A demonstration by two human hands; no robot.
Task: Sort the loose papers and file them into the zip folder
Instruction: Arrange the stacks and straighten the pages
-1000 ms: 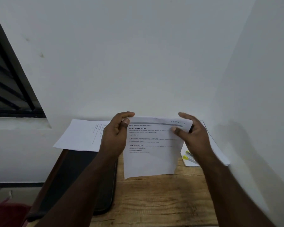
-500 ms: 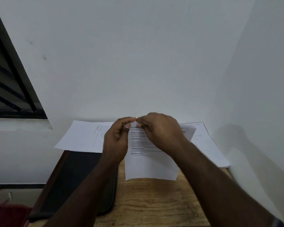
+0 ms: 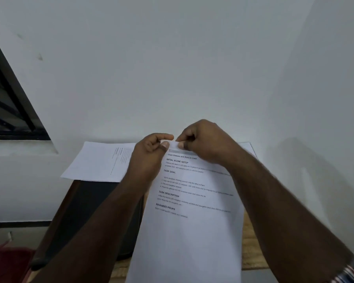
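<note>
A printed white sheet (image 3: 194,225) hangs in front of me over the wooden table (image 3: 251,237). My left hand (image 3: 147,158) pinches its top edge between thumb and forefinger. My right hand (image 3: 204,141) pinches the same top edge just beside it, fingers curled. A black zip folder (image 3: 86,217) lies flat on the table's left side, partly under my left forearm. Another printed sheet (image 3: 100,162) lies at the back left, overhanging the folder and the table edge. More paper (image 3: 248,147) peeks out behind my right wrist.
White walls close in at the back and on the right. A dark barred window (image 3: 6,111) is at the left. Something dark red (image 3: 8,264) sits low at the bottom left, beyond the table edge.
My right hand slid from the sheet's right corner to the top middle, beside my left hand. The sheet has unfolded and now hangs much longer toward me.
</note>
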